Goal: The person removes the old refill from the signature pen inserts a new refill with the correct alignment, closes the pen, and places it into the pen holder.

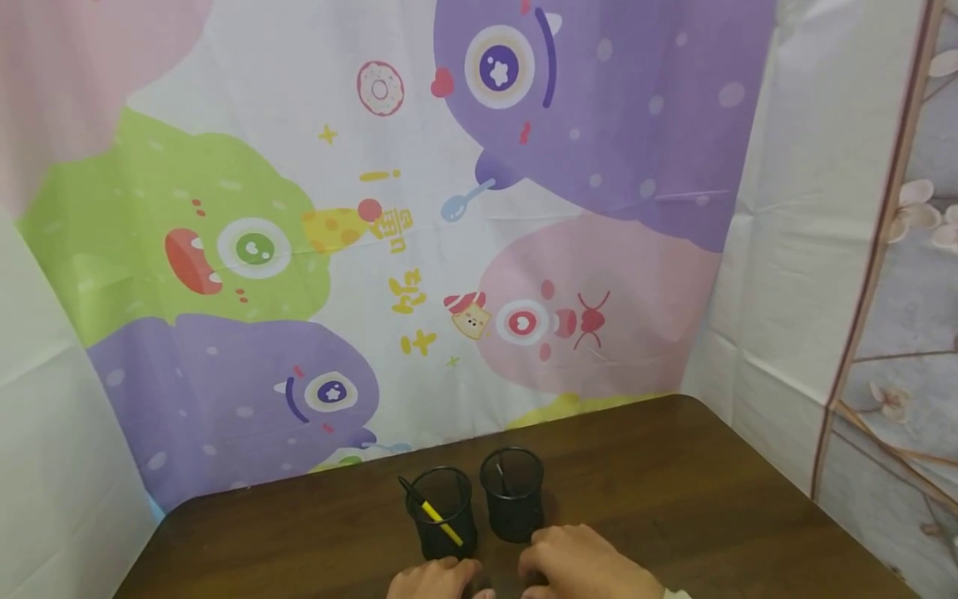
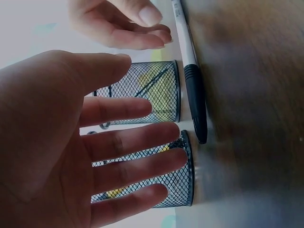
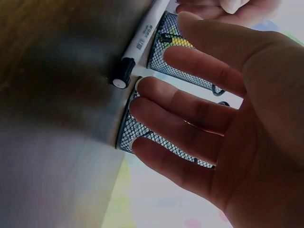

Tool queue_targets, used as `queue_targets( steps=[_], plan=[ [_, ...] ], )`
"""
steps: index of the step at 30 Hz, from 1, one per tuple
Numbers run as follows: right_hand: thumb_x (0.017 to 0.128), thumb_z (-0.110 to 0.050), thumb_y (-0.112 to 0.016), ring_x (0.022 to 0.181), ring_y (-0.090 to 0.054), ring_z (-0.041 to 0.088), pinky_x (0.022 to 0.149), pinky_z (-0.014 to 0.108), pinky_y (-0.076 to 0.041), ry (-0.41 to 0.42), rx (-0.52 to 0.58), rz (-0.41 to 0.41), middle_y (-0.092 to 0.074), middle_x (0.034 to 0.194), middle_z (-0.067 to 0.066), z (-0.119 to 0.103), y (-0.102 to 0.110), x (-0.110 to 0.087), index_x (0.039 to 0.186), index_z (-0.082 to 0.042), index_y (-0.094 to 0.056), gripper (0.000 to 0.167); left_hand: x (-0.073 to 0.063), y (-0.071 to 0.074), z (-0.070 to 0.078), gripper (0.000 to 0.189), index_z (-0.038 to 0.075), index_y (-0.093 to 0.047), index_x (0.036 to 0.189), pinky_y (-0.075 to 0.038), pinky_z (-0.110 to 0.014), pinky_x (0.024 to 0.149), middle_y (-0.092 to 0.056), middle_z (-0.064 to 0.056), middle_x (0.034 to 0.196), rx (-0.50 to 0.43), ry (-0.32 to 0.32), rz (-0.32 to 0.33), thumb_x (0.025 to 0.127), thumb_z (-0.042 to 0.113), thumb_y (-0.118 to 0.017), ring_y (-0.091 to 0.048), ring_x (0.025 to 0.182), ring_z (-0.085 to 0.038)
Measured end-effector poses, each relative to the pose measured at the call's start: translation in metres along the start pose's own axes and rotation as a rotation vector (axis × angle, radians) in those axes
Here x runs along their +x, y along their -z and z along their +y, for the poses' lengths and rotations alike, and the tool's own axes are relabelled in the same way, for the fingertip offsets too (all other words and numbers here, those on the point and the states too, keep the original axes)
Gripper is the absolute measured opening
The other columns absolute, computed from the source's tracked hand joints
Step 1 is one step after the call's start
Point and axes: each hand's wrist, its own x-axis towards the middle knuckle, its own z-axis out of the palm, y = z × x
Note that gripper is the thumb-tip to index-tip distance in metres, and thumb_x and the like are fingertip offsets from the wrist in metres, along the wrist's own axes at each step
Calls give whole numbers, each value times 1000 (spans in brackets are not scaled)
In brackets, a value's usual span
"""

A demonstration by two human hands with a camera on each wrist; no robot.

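Observation:
Both hands are held with fingers extended and nothing gripped. My left hand [image 1: 434,580] is before the left black mesh pen cup [image 1: 439,545], which holds a yellow-and-black pen [image 1: 441,522]. My right hand [image 1: 587,566] is near the right mesh pen cup [image 1: 515,517], where a thin dark stick-like item [image 1: 502,476] leans inside. A white pen [image 2: 194,80] with a black grip lies on the table, beside the left fingertips in the left wrist view. In the right wrist view, its black end [image 3: 122,73] points toward the right hand's side. The head view does not show this pen.
The dark brown wooden table [image 1: 629,466] has rounded back corners. A curtain [image 1: 419,374] with cartoon monsters hangs behind it. Pale cloth panels [image 1: 793,249] stand at both sides, with a flower-patterned surface [image 1: 898,333] at far right.

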Motion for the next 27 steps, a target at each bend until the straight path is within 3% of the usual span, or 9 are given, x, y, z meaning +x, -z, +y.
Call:
queue_targets(
  steps=[12,27],
  plan=[
    [83,-22,-80,64,-44,-3,51,18,-40,6,-30,-22,-50,72,-19,2,-8,5,77,-28,-72,11,2,-2,-4,45,17,-71,114,-52,-40,56,-61,7,82,-3,15,-14,98,56,-55,-61,67,-13],
    [83,-23,-81,66,-43,-3,52,16,-40,26,-62,-42,-49,75,-19,1,-11,4,77,-26,-75,9,0,0,-2,44,19,-71,115,-53,-42,58,-64,6,86,12,35,-32,98,56,-54,-64,72,-16]
  ],
)
